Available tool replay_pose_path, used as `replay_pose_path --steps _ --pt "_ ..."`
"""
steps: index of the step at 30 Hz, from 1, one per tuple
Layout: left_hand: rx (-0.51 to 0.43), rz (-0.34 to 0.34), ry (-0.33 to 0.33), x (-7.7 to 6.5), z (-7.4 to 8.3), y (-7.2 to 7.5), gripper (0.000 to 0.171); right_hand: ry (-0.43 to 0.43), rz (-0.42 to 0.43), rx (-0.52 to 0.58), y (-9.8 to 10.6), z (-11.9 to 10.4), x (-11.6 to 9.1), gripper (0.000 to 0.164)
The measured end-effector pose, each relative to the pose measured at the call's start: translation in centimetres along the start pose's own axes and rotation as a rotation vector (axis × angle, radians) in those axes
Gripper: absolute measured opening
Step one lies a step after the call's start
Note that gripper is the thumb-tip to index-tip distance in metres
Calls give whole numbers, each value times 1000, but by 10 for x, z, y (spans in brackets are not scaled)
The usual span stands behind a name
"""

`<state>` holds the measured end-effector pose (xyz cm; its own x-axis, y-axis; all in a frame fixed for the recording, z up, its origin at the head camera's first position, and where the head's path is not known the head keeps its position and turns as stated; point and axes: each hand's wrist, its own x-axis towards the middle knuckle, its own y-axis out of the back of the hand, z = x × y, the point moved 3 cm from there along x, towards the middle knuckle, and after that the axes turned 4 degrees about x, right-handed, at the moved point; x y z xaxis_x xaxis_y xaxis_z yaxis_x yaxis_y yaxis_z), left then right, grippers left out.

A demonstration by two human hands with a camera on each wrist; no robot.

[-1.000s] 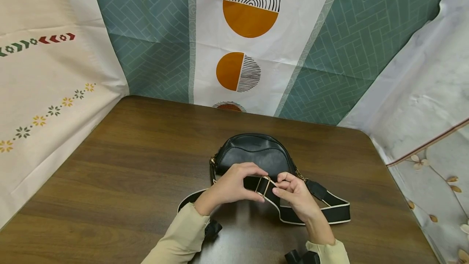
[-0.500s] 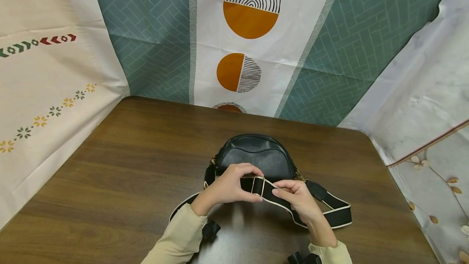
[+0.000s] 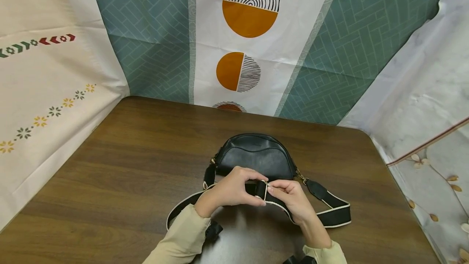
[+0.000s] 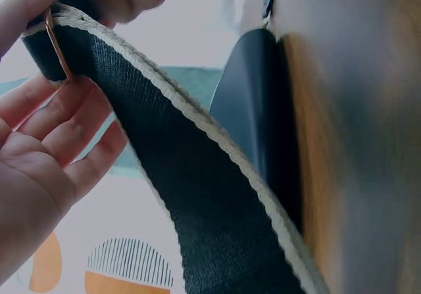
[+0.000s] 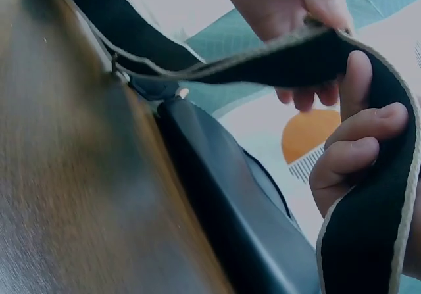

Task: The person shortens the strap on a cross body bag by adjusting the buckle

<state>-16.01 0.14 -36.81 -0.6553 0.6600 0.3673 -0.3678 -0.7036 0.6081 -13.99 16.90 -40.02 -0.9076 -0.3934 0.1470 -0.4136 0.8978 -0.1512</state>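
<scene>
A black half-moon handbag sits on the table, its black strap with cream edging running out to both sides. In front of it my left hand pinches the strap's gold slide buckle between thumb and fingers. Right at the buckle's other side, my right hand pinches the strap. The left wrist view shows the metal bar across the webbing. In the right wrist view the raised strap passes between both hands, with curled fingers against its underside.
The brown wooden table reaches back to a green and white patterned cloth. Pale cloths hang at the left and right. Strap loops lie on the table at both sides of the bag.
My right hand has moved left, up to the buckle, and its fingers have closed onto the strap. The strap loop at the left has spread wider. The bag stays put.
</scene>
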Motion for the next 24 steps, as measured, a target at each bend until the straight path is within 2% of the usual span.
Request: replay_pose_path --steps 7,15,19,24 --pt "10 30 -39 2 0 -5 43 7 0 14 -1 -3 -1 33" --pt "34 59 -71 0 2 1 45 -18 -21 24 5 -4 -3 30" --pt "15 64 -56 -1 3 5 44 -23 -35 3 11 -2 -6 34" --pt "2 35 -24 -1 2 6 46 9 -39 -9 14 0 -8 35"
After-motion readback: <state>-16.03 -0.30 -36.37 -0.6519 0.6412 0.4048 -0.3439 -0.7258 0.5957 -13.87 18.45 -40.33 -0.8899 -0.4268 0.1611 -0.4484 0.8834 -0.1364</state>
